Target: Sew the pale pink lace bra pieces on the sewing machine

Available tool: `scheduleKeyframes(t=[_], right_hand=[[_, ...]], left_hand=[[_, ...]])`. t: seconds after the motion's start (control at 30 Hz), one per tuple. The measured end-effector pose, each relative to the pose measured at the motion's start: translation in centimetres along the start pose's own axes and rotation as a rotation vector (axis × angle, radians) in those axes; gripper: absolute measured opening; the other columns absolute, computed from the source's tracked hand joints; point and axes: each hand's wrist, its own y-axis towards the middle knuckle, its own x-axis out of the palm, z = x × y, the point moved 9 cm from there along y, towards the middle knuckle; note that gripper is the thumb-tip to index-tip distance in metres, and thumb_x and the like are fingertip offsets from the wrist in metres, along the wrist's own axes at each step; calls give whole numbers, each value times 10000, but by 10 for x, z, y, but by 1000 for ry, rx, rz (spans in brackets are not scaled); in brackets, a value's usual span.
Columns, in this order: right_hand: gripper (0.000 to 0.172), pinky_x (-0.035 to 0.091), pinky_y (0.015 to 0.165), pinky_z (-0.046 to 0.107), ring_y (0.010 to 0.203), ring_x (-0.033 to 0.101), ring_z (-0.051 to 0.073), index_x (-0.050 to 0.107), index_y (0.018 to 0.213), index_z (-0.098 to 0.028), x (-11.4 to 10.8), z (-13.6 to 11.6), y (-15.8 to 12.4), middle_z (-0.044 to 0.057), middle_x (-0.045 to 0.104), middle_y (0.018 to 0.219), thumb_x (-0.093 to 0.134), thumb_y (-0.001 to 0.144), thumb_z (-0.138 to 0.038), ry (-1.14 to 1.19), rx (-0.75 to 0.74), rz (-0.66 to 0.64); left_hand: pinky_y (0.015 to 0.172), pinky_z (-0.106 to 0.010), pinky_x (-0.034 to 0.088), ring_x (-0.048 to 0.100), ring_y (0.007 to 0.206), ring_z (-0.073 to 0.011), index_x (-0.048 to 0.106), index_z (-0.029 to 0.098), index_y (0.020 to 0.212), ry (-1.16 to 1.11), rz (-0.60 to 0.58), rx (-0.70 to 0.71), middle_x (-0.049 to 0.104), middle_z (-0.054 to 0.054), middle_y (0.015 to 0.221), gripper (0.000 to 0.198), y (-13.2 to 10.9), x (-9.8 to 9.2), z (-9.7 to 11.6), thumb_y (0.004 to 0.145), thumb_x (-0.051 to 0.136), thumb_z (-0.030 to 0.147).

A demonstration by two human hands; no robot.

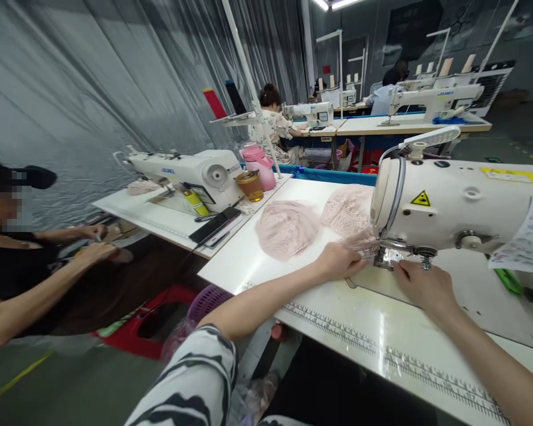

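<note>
My left hand (341, 261) is closed on a piece of pale pink lace-like fabric (360, 241), just left of the sewing machine's needle area. My right hand (425, 289) lies on the other side of the presser foot (384, 258), thumb and fingers pinched together close to it; what is between them is too small to make out. The white sewing machine (444, 201) stands over both hands. Two pink cup-shaped fabric pieces lie beyond my left hand: one piece (288, 229) on the left, another piece (347, 208) partly behind the machine head.
A printed ruler (337, 331) runs along the front edge of the white table. To the left stand a second sewing machine (186, 171), a cup of amber liquid (250, 186), a pink jug (260, 165) and a black phone (215, 226). A co-worker (39, 266) sits at far left.
</note>
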Motion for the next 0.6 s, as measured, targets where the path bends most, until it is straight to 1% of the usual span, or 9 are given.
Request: scheduleKeyframes(t=[0.13,0.2,0.27,0.37,0.4,0.47,0.53,0.6], right_hand=[[430,326,525,298,636,637,264,719,837,-260,-1,-1,0,77,669,653,339,926,-442,22,-28,-20],[434,325,527,294,661,644,265,726,850,-246,-1,0,0,94,672,672,342,928,-434,34,-36,-26],[447,322,524,285,656,643,252,731,865,-227,-1,1,0,107,675,692,338,931,-429,52,-42,-37],[474,313,507,286,633,636,247,734,871,-209,-1,2,0,113,676,707,317,938,-425,87,-54,-60],[480,313,505,291,633,635,251,734,866,-207,-1,2,0,113,677,714,312,939,-424,97,-58,-67],[485,319,511,296,639,634,250,733,852,-207,-1,3,0,112,683,737,307,942,-421,115,-68,-75],[486,330,526,293,647,634,235,730,848,-210,-2,3,0,107,690,766,302,946,-418,130,-78,-80],[489,340,542,290,655,634,223,728,843,-207,-2,3,1,108,692,785,297,950,-414,138,-82,-83]], left_hand=[[514,-249,387,561,527,-137,598,182,593,64,79,-119,602,-33,549,498,-3,-10,-9,956,386,450],[555,-252,408,570,575,-141,586,181,628,91,115,-187,607,-32,596,442,-9,-20,-17,949,420,435],[620,-262,435,584,651,-152,587,181,702,120,159,-278,620,-36,676,367,-22,-36,-29,949,440,409],[773,-314,460,597,843,-190,593,177,913,171,229,-440,639,-65,885,196,-54,-66,-52,935,474,331],[807,-329,463,594,889,-201,586,179,974,180,234,-485,635,-69,939,167,-65,-74,-59,915,507,313],[841,-340,471,586,966,-217,573,187,1064,180,207,-544,621,-71,1041,233,-83,-82,-68,868,588,311],[866,-338,477,575,1013,-218,594,202,1045,163,155,-574,615,-61,1063,223,-94,-82,-74,854,619,315],[894,-354,478,570,1033,-211,619,196,989,136,107,-597,617,-54,1051,162,-98,-77,-78,884,598,319]])
